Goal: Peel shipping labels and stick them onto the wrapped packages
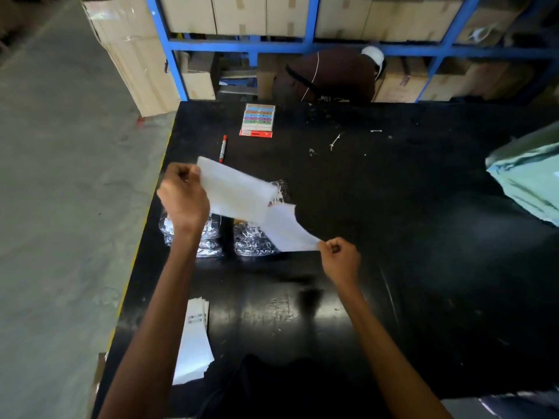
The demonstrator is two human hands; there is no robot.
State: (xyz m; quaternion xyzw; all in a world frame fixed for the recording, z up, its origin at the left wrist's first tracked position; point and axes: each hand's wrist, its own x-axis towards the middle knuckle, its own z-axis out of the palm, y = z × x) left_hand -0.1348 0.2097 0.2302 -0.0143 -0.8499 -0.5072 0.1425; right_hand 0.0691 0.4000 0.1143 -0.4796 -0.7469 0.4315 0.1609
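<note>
1. The wrapped packages (254,240) lie mostly hidden under the upper sheet (236,192), the lower sheet (284,228) and the left forearm (171,282).
2. Both sheets are blurred; which is label and which backing cannot be told.
3. The label stack (195,343) is partly covered by that forearm, its barcode unreadable.
4. The green bag (526,182) is cut off by the right edge.
5. Print on the colour card (258,119) is too small to read.

The left hand (184,198) and right hand (340,258) are bare, as are both forearms (160,313); a black garment (272,385) shows at the near edge between them.
</note>
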